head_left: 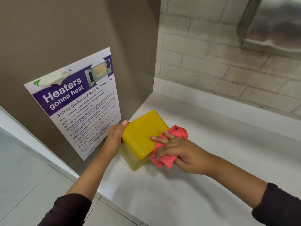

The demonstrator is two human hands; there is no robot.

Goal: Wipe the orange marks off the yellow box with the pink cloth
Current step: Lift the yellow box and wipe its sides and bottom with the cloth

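A glossy yellow box (141,134) stands on the white counter (203,160), close to the brown side panel. My left hand (116,136) grips its left side, thumb on the top left edge. My right hand (175,151) presses a bunched pink cloth (166,158) against the box's right edge, with fingers spread over the cloth and fingertips on the top face. An orange patch (184,130) shows at the cloth's far end. I see no orange marks on the visible top face.
A brown panel (65,38) with a microwave safety poster (78,101) rises at the left. A pale brick wall (219,62) backs the counter. A steel dispenser (273,23) hangs at the upper right. The counter's front edge runs diagonally above a tiled floor (24,168).
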